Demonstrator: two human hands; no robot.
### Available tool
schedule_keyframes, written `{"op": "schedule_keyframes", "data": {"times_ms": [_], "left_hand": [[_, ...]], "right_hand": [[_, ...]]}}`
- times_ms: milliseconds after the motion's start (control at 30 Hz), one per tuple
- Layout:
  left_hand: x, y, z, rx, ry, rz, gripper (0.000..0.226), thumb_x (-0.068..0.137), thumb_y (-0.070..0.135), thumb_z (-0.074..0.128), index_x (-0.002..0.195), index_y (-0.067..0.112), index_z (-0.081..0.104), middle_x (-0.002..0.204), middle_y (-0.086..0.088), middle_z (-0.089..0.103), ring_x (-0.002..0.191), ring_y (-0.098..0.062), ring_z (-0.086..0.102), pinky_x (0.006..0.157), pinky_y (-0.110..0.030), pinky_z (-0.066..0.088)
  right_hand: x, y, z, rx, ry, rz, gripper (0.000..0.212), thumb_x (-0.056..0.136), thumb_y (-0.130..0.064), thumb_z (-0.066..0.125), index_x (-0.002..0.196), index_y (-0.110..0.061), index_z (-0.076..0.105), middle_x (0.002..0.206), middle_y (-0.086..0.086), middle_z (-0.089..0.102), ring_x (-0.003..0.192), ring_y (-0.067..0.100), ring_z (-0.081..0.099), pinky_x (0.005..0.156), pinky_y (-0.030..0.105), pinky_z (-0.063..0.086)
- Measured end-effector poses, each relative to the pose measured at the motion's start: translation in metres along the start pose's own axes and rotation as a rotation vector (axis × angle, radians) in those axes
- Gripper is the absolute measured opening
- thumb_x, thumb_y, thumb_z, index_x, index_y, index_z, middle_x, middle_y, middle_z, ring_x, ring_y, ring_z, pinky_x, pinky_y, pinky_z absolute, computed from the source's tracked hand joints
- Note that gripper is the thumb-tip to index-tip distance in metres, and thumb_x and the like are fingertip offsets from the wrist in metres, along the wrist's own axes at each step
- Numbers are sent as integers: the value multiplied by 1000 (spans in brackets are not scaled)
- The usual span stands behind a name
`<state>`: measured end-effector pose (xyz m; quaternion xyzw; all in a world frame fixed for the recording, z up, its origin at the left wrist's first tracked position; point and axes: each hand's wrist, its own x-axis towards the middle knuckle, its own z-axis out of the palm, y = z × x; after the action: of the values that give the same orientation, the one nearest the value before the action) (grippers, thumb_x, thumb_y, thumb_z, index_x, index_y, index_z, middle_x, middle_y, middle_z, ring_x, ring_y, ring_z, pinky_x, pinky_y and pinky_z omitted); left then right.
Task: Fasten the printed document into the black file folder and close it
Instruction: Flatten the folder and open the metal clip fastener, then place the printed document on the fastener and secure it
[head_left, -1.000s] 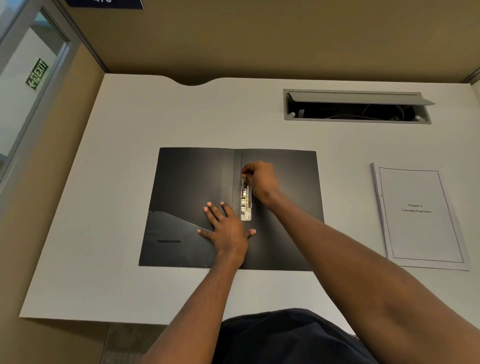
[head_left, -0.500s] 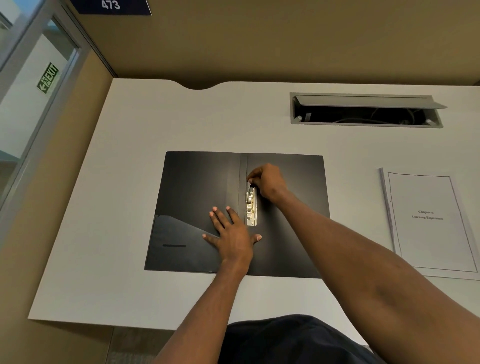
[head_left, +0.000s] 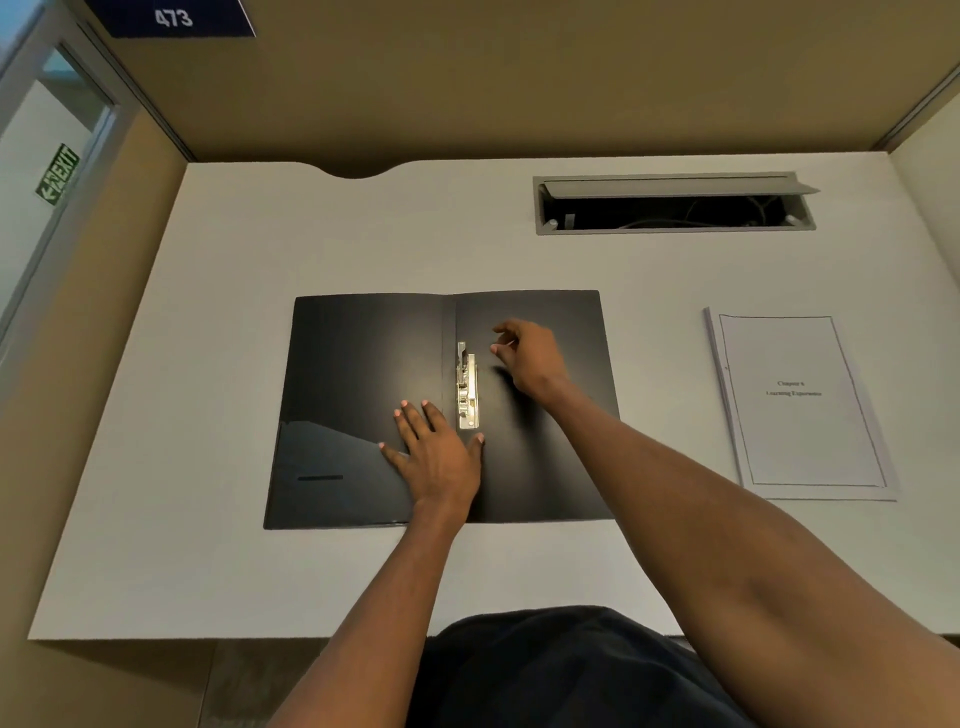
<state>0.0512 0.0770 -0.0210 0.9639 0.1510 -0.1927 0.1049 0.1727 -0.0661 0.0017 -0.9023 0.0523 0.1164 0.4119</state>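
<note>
Black file folder lies open and flat in the middle of the white worktop, its metal clip fastener just right of the spine with its lever raised. Left hand presses flat on the folder near the spine, fingers spread, holding nothing. Right hand hovers just right of the fastener, its grip loosely curled and empty. Printed document rests well apart at the right side of the worktop.

One black file folder lies open mid-frame with one metal clip. One printed document sits right. Two hands: left hand, right hand.
</note>
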Motion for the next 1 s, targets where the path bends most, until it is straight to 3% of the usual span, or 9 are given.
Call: {"op": "schedule_keyframes", "data": {"times_ms": [300,500,667,800,1000], "left_hand": [[-29,58,-5,-144,218,75,79,99,46,56,160,8,26,168,-18,26,154,-36,30,122,-51,34],[-52,133,4,-321,227,180,78,100,36,58,162,5,21,170,-14,24,155,-32,29,122,-45,37],[-72,207,25,-455,153,253,63,104,29,56,158,8,31,163,-12,35,150,-29,37,117,-39,41],[-94,282,49,-586,-5,270,57,106,27,51,158,10,35,162,-8,37,147,-27,43,119,-44,42],[-97,322,65,-670,-125,192,60,105,22,50,161,12,30,164,-8,36,150,-27,39,121,-47,39]], "right_hand": [[-37,54,-51,59,116,58,37,95,-23,71,129,-12,66,114,6,71,104,21,66,98,37,54],[-59,108,-107,47,167,69,38,96,-23,70,131,-14,63,117,5,69,103,20,66,97,40,55],[-79,166,-167,92,246,111,36,95,-20,71,129,-12,64,116,6,69,100,21,66,93,43,56],[-96,230,-228,82,306,164,36,95,-22,70,129,-12,63,119,6,66,104,22,65,92,43,54],[-112,273,-266,-23,421,250,45,97,-28,67,137,-12,57,136,7,56,127,24,53,100,40,51]]}}
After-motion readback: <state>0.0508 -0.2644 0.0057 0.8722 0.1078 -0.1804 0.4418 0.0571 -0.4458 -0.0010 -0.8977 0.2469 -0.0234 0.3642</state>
